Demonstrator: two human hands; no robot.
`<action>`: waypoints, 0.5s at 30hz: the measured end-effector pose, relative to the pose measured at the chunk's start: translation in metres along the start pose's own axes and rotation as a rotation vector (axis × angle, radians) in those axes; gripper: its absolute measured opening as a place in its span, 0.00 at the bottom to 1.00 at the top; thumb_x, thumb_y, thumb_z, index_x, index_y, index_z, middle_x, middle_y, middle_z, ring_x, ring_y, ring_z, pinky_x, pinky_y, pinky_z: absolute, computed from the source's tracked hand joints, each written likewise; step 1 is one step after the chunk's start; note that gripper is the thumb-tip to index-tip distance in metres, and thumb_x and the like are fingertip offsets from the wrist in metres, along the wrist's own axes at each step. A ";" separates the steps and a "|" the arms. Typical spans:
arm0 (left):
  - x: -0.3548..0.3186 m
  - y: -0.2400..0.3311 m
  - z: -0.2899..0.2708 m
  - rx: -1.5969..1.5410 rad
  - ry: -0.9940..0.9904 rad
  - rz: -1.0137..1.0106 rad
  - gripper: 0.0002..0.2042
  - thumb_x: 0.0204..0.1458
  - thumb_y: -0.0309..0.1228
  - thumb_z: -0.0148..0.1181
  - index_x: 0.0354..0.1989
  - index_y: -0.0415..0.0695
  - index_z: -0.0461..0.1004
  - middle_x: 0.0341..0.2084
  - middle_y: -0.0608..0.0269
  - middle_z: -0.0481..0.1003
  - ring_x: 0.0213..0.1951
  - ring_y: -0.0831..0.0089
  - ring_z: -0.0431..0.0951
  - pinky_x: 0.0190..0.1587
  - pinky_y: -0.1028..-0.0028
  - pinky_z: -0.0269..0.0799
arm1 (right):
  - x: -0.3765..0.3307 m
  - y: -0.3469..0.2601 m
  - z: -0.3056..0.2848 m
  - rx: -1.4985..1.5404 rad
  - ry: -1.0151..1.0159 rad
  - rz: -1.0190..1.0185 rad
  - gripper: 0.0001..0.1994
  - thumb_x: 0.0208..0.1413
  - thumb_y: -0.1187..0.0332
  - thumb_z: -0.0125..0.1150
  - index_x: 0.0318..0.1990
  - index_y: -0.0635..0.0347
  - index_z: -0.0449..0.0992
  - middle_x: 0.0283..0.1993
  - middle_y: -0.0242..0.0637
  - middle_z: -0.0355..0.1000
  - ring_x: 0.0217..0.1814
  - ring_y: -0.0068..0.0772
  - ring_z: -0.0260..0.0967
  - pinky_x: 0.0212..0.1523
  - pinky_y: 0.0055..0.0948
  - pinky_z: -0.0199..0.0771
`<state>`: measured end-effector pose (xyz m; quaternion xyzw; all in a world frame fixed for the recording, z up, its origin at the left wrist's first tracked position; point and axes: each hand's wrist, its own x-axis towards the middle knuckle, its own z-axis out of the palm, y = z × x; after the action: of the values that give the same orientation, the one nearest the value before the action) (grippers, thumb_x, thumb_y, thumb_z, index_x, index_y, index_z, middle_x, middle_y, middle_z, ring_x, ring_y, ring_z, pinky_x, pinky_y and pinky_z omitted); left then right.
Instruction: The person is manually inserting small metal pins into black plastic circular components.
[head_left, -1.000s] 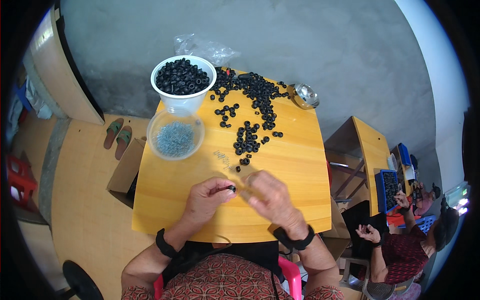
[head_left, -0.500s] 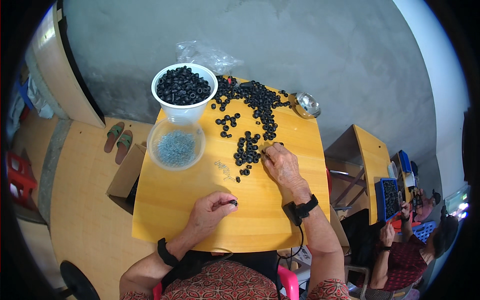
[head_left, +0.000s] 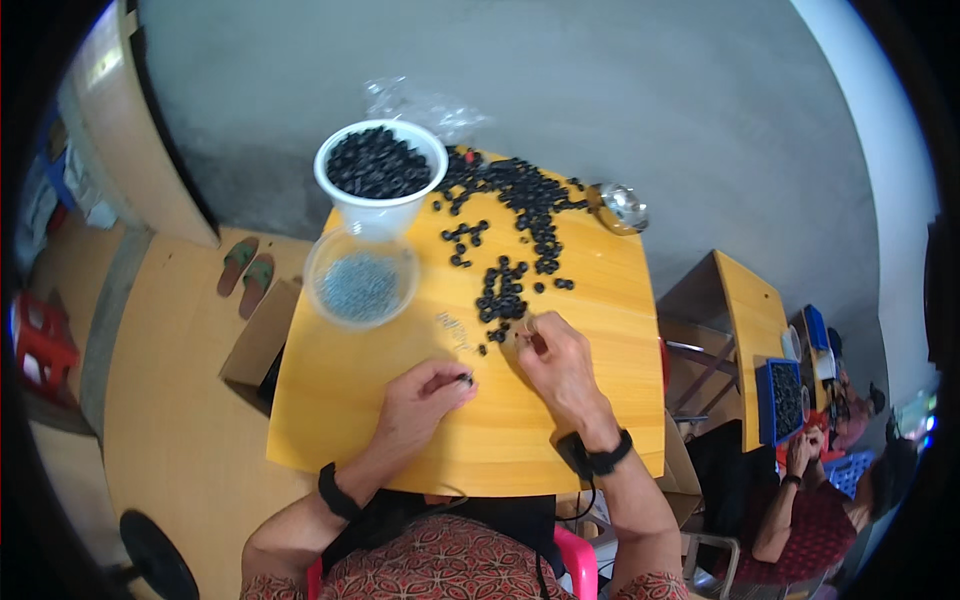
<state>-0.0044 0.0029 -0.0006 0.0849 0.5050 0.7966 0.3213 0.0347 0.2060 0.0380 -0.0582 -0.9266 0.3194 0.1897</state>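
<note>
Head view: sandals point(head_left: 238, 266) lie on the floor at left, then a box point(head_left: 255, 345) beside your table point(head_left: 350, 420). On its left side stand a clear tub point(head_left: 408, 272) of bluish bits and, just beyond, a white tub point(head_left: 384, 217) heaped with black parts. Your left hand point(head_left: 415, 400) grips a black part point(head_left: 465, 379) between thumb and fingers, near the table's middle. Loose bits point(head_left: 453, 332) lie beyond it; scattered parts point(head_left: 503, 290) spread toward the far edge. Your right hand point(head_left: 562, 368) is curled beside the nearest ones — whether it holds anything, I cannot tell. A steel bowl point(head_left: 622, 208) sits far right — past it, a co-worker point(head_left: 805, 515) near a blue tray point(head_left: 768, 405).
</note>
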 end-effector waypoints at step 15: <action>-0.009 -0.001 0.010 -0.058 -0.031 0.074 0.11 0.53 0.21 0.61 0.45 0.38 0.73 0.37 0.65 0.76 0.40 0.80 0.75 0.47 0.78 0.72 | -0.044 -0.058 -0.001 0.068 -0.033 -0.326 0.07 0.47 0.81 0.64 0.34 0.65 0.73 0.33 0.41 0.73 0.33 0.41 0.72 0.33 0.32 0.75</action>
<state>0.0078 0.0049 0.0047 0.1065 0.4732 0.8209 0.3015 0.0769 0.1503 0.0606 0.1047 -0.9154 0.3164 0.2256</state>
